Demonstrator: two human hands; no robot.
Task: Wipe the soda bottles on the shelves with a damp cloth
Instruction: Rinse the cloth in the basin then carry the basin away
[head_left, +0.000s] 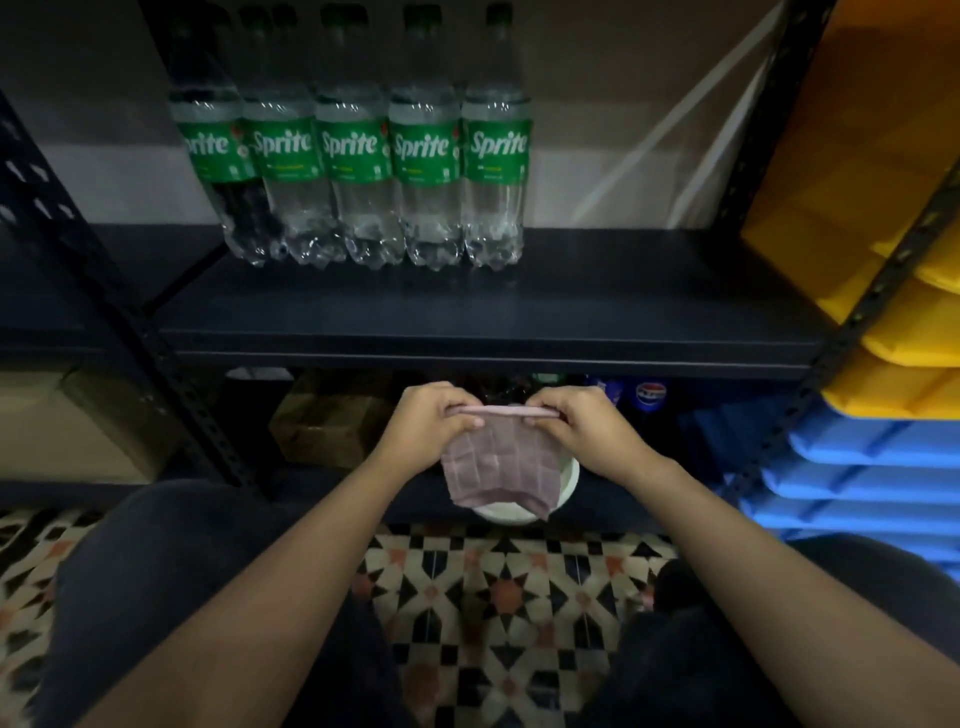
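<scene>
Five soda bottles (353, 140) standing in a row on the shelf (493, 312), apparently not yet wiped. Below, pinkish cloth (498, 462) pinched along its top edge by left hand (434, 423) and right hand (582, 423), over a white bowl (569, 483). Lower-shelf bottles (644, 397) mostly hidden, dim.

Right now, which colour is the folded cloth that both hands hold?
The folded cloth is a dull pinkish mauve with a faint grid pattern, seen in the head view.
</scene>
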